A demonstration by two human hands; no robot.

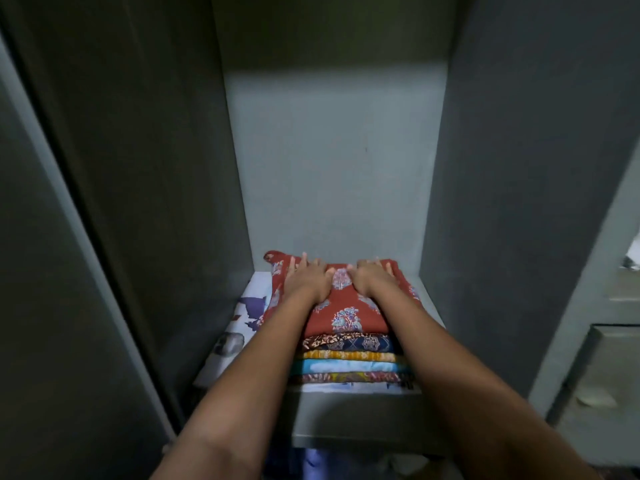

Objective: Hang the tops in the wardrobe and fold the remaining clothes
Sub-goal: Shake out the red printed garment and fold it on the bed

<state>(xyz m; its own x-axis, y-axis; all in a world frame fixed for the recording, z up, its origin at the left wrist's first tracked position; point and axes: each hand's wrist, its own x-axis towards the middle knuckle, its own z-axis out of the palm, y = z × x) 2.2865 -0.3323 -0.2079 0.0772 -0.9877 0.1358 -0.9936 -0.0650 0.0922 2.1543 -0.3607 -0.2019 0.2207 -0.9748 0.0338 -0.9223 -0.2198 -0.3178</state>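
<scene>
Inside the grey wardrobe (519, 168), the left hand (306, 277) and right hand (372, 277) lie flat with fingers straight, gripping nothing, pressing on the red flowered garment (349, 313) that tops a stack of folded clothes (349, 362) on the shelf (360, 420), at 6 o'clock below centre.

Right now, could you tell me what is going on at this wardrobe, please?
A person is pressing both hands flat on a stack of folded clothes on a wardrobe shelf. The left hand and right hand rest on the top piece, a red floral-print garment. The stack sits on a white printed liner.
</scene>
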